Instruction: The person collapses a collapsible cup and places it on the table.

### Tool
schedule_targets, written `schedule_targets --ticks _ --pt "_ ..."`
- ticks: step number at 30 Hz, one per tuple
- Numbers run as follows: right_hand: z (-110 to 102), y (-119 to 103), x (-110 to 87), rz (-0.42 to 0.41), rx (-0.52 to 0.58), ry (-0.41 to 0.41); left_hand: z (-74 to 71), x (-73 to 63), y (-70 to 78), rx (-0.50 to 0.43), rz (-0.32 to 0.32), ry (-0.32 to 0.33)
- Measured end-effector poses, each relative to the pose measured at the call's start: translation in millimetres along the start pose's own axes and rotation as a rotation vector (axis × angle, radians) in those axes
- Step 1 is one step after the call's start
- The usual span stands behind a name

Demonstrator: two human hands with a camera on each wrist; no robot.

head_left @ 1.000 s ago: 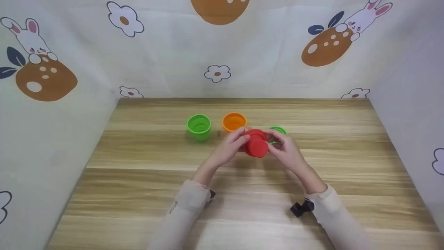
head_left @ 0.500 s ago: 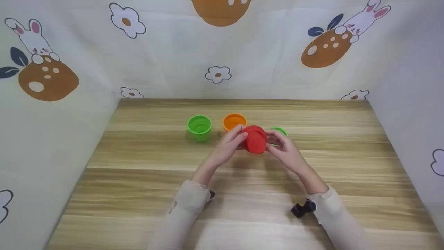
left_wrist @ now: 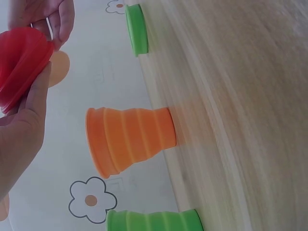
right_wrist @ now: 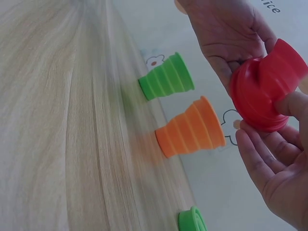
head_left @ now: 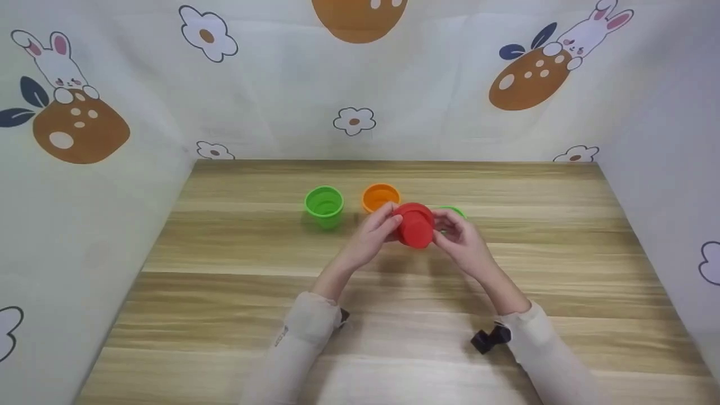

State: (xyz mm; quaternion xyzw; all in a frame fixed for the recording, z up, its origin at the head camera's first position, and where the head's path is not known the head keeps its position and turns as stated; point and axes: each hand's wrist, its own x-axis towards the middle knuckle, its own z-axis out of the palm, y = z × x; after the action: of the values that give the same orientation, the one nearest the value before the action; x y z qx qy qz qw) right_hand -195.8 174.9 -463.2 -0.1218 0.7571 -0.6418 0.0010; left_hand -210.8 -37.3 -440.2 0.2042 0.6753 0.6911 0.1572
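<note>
Both hands hold a red collapsible cup (head_left: 416, 228) above the table, tilted and partly folded, its narrow end poking out in the right wrist view. My left hand (head_left: 371, 233) grips its left side, thumb on the near face. On the other side, my right hand (head_left: 462, 242) pinches it with thumb and fingertips. Behind the hands stands an orange collapsible cup (left_wrist: 130, 137), extended and upright. A green collapsible cup (head_left: 324, 205), also extended, stands to its left. Another green one (right_wrist: 191, 220), folded flat, lies behind my right hand, which partly hides it in the head view.
The wood-grain table (head_left: 236, 315) meets a patterned cloth wall (head_left: 281, 101) at its back edge, with more cloth on both sides. A black device (head_left: 491, 337) is strapped at the right wrist, and part of another shows at the left.
The red cup has shifted slightly up and away and its tilt has changed, so its narrow end points less toward the head camera. Both hands keep their hold; the other cups stay put.
</note>
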Motion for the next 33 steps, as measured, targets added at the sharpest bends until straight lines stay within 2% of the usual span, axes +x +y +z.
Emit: schedule_targets --ticks 10,17,23,28,33 --pt "2.8 -1.6 0.4 -0.026 -0.029 0.042 0.1 -1.7 -1.1 0.013 -0.003 -0.020" --pt "2.3 -2.1 0.3 -0.073 -0.132 0.057 -0.3 -1.1 0.3 0.060 -0.013 -0.050" --pt "1.3 -4.0 0.9 -0.052 -0.219 0.065 -1.2 1.3 0.9 0.083 -0.020 -0.033" --pt "1.5 -4.2 1.9 -0.042 -0.206 0.077 -1.7 2.6 2.2 0.091 -0.006 -0.014" --pt "0.5 -1.4 2.5 -0.061 -0.128 0.070 -1.9 1.4 3.8 0.067 0.009 -0.002"
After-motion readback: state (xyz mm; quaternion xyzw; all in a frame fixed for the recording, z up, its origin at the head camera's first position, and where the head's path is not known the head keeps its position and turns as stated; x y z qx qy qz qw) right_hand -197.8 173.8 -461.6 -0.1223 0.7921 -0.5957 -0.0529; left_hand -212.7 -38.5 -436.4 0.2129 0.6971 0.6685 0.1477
